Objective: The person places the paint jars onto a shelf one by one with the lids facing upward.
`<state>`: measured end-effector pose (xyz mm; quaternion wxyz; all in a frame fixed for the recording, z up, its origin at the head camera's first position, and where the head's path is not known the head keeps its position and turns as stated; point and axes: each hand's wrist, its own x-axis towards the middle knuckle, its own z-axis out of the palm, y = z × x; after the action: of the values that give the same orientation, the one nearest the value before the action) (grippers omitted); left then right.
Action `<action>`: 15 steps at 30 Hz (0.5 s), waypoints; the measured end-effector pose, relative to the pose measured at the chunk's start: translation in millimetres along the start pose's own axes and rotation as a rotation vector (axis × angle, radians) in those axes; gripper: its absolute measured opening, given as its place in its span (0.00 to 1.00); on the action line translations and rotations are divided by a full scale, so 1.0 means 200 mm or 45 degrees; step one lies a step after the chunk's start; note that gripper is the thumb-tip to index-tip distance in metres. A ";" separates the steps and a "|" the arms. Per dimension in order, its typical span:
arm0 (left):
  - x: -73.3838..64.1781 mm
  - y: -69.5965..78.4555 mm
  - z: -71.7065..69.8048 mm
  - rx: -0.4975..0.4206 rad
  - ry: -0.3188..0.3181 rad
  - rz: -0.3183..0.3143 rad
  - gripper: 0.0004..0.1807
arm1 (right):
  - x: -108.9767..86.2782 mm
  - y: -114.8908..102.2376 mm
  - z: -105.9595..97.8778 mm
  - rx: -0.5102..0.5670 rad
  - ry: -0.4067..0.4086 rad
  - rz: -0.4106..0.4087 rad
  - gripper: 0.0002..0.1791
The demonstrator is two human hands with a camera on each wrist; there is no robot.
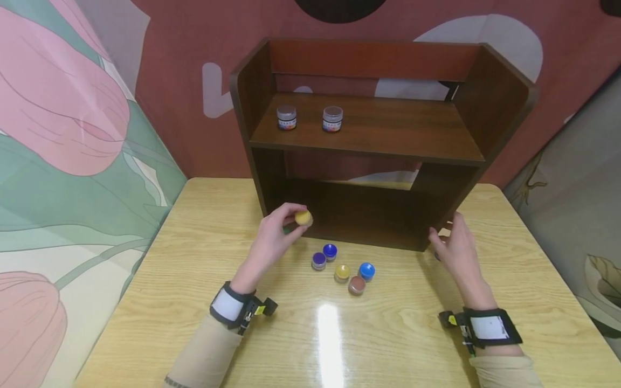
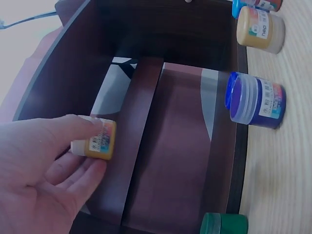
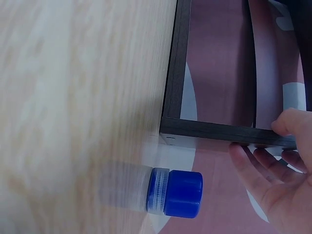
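Note:
My left hand (image 1: 271, 237) pinches a small yellow paint jar (image 1: 303, 217) between thumb and fingers, at the front of the dark wooden shelf (image 1: 388, 121), near its lower left. In the left wrist view the yellow jar's printed label faces the camera. On the other side, my right hand (image 1: 458, 245) grips the front edge of the shelf's right side panel (image 3: 214, 130), thumb on the inner face and fingers on the outer. A blue paint jar (image 3: 183, 193) stands on the table just outside that panel, mostly hidden by the hand in the head view.
Two clear-lidded jars, one left (image 1: 287, 118) and one right (image 1: 332, 119), stand on the upper board. Before the shelf sit purple (image 1: 318, 261), dark blue (image 1: 330, 251), yellow (image 1: 342, 273), light blue (image 1: 366, 271) and brown (image 1: 357, 285) jars. A green jar (image 2: 226, 223) stands near the left panel.

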<state>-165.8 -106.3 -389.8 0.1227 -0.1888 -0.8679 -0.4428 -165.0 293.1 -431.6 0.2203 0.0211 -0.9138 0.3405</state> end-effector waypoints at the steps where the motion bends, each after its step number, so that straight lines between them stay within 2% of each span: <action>1: 0.00 0.01 0.00 -0.009 0.000 0.003 0.21 | 0.00 0.00 0.00 0.002 -0.001 -0.001 0.23; 9: 0.00 0.02 0.00 -0.033 0.024 0.066 0.22 | 0.00 0.00 0.00 -0.001 -0.014 0.003 0.24; 15: -0.01 0.02 0.00 -0.048 0.072 0.137 0.22 | 0.00 0.00 0.00 0.011 -0.002 -0.006 0.23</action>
<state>-162.5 -105.0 -387.2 0.1672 -0.2248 -0.8442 -0.4570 -164.9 292.7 -431.1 0.2204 0.0246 -0.9124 0.3440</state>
